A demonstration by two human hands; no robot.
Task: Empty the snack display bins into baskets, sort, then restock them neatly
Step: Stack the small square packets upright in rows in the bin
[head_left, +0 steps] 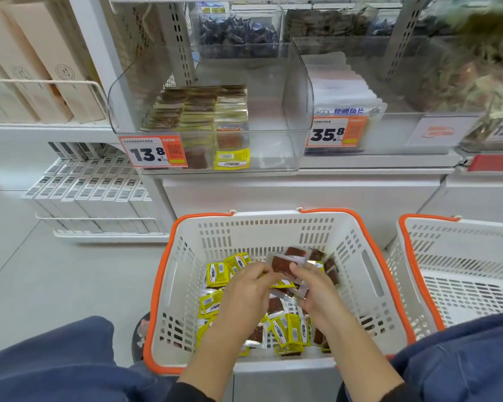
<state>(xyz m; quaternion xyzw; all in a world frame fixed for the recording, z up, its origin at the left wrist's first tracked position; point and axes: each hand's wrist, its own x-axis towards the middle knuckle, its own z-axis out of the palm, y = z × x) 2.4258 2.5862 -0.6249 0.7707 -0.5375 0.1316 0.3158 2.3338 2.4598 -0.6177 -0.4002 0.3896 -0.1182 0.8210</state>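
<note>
A white basket with an orange rim (276, 227) stands on the floor between my knees, holding several loose yellow-and-brown snack packets (288, 329). Both hands are inside it. My left hand (244, 288) and my right hand (314, 288) together grip a small stack of packets (283, 266), brown side up. Above, a clear display bin (298, 91) with a 13.8 price tag holds neat rows of the same packets (198, 107) in its left half; its right half is bare.
A second white basket (413, 256) stands at the right with nothing visible in it. The neighbouring bin (340, 88) holds white packets behind a 35.8 tag. Boxed goods (90, 192) fill wire shelves at the left. My knees frame the basket.
</note>
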